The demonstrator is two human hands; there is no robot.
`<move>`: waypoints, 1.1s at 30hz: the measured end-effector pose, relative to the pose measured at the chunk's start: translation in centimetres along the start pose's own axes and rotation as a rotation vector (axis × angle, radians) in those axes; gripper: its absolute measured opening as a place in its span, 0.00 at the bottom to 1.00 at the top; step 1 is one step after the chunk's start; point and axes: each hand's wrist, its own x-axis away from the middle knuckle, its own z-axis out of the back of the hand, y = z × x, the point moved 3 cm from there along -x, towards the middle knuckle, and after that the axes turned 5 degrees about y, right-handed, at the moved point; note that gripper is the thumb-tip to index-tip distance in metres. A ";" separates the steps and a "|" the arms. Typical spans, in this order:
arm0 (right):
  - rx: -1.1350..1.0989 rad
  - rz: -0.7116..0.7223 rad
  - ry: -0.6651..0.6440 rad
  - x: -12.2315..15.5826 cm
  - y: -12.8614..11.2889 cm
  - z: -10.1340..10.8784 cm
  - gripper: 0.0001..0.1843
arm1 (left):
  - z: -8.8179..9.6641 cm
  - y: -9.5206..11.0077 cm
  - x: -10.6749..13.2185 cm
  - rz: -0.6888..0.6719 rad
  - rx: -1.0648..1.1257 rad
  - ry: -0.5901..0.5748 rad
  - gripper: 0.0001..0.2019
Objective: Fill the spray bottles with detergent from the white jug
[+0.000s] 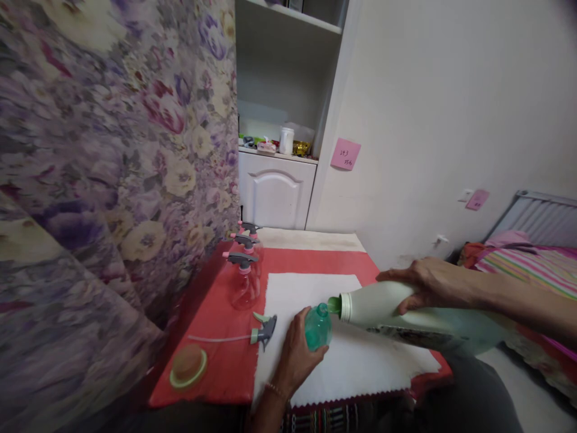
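My left hand (295,355) is wrapped round a small translucent green spray bottle (318,329), its neck uncapped and tilted toward the right. In my right hand (419,282) is a large pale green jug (378,305), tipped onto its side with its mouth close to the small bottle's neck. Green liquid (334,305) shows at the jug's mouth. The small bottle has liquid inside, though its level is hard to make out. A grey and green spray trigger head (265,331) with a long tube lies left of my left hand. Near it rests a round cap (188,365) with a light green rim.
Several clear spray bottles (244,288) with pink and grey triggers stand in a row at the table's left. A white cloth (351,367) covers part of the red tabletop (216,355). Floral curtain (135,150) borders the left; a bed (532,258) is at right.
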 end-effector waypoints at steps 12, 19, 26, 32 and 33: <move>-0.018 -0.034 -0.041 -0.1 0.0 0.1 0.33 | -0.1 -0.2 -0.1 -0.005 -0.019 0.003 0.39; -0.031 -0.018 -0.013 0.0 0.2 0.0 0.32 | 0.0 -0.1 0.0 0.000 -0.013 0.004 0.39; -0.030 0.003 0.008 -0.1 0.2 -0.1 0.32 | 0.2 0.6 -0.1 0.029 -0.005 -0.010 0.38; -0.030 -0.001 0.000 -0.2 0.2 0.0 0.32 | 0.2 0.4 -0.1 0.026 0.012 0.003 0.39; -0.028 -0.001 -0.002 -0.2 0.2 0.0 0.32 | 0.2 0.4 -0.1 0.022 0.011 0.004 0.39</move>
